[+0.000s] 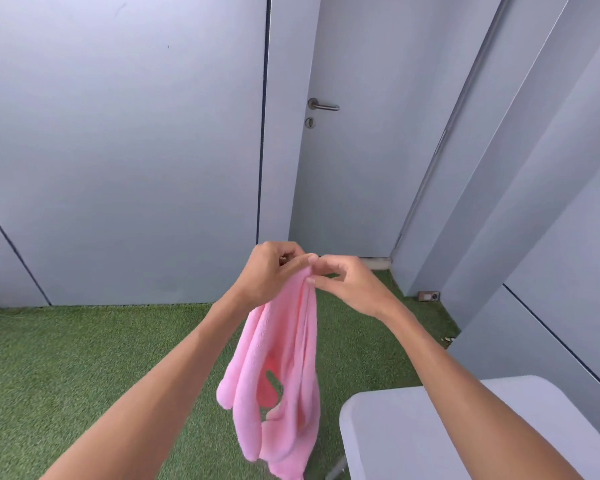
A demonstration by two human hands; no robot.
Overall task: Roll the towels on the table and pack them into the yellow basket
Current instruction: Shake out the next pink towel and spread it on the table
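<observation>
A pink towel (284,368) hangs in loose folds in the air in front of me, over the green turf. My left hand (267,271) grips its top edge with curled fingers. My right hand (347,282) pinches the same top edge right beside the left hand, thumb and fingertips together. The towel's lower end dangles beside the corner of the white table (430,431) at the bottom right. No yellow basket is in view.
Green artificial turf (84,368) covers the floor. Grey wall panels stand ahead, with a grey door (361,150) and its lever handle behind the hands. A small brown object (429,296) lies by the wall at the right.
</observation>
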